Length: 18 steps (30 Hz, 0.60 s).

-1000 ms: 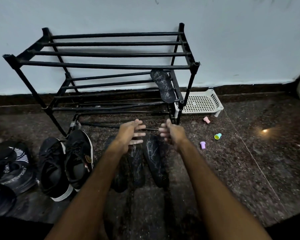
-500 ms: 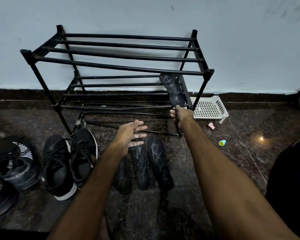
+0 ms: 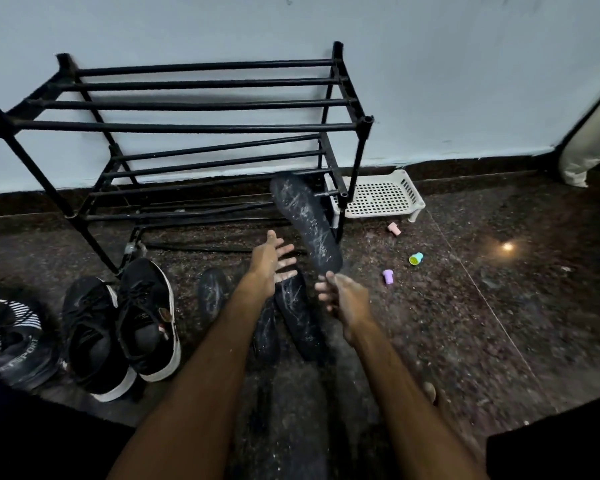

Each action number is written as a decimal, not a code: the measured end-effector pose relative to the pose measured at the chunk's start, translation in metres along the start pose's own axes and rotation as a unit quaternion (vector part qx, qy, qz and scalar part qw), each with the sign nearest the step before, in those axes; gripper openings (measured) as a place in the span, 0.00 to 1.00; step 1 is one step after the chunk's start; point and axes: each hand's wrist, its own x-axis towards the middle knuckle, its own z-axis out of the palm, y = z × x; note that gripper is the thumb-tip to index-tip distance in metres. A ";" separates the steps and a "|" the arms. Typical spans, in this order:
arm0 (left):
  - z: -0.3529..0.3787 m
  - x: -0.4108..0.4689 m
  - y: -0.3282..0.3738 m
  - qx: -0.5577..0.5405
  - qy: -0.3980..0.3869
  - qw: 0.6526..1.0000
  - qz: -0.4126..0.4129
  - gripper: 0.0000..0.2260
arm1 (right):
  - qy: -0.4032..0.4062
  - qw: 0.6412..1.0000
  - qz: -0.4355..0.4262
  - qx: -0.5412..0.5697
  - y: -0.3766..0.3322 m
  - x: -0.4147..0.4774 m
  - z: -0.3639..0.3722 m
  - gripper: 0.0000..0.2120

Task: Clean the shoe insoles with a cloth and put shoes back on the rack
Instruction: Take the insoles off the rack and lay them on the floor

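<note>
1. Head view, the step: you appear to be in the cleaning stage, with one dusty insole point(image 3: 305, 223) in hand and the shoes point(image 3: 118, 327) not yet on the rack point(image 3: 187, 126).
2. Head view, next move: no cloth shows anywhere, so you will likely need to fetch one, or pass the insole to your free hand for wiping. Support its floppy toe end as you do.
3. Head view, right hand point(image 3: 343, 303): your arm reaches forward, fingers point(image 3: 324, 292) curled and pinching the insole's heel end. The insole slants up and away toward the rack's lower right corner; whether it touches the frame I cannot tell.
4. Head view, left hand point(image 3: 269, 263): it is stretched out just beside the insole, palm turned inward, fingers spread and holding nothing.
5. Head view, the rest: other insoles point(image 3: 293, 313) lie on the floor beneath your forearms, and the shoes stand to their left, near the rack's foot.
</note>
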 end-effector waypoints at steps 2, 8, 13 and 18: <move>0.021 0.003 -0.014 -0.005 0.009 1.000 -0.009 0.26 | 0.004 1.000 0.029 -0.001 0.018 -0.016 -0.026 0.10; 0.049 0.008 -0.051 0.049 0.021 0.997 -0.048 0.30 | 0.012 0.996 0.083 -0.042 0.077 -0.033 -0.065 0.11; 0.059 0.020 -0.088 0.112 -0.011 0.988 -0.103 0.30 | 0.040 0.994 0.099 -0.029 0.096 -0.033 -0.088 0.10; 0.059 0.030 -0.108 0.209 -0.038 0.968 -0.136 0.29 | 0.055 0.992 0.117 0.001 0.106 -0.022 -0.094 0.11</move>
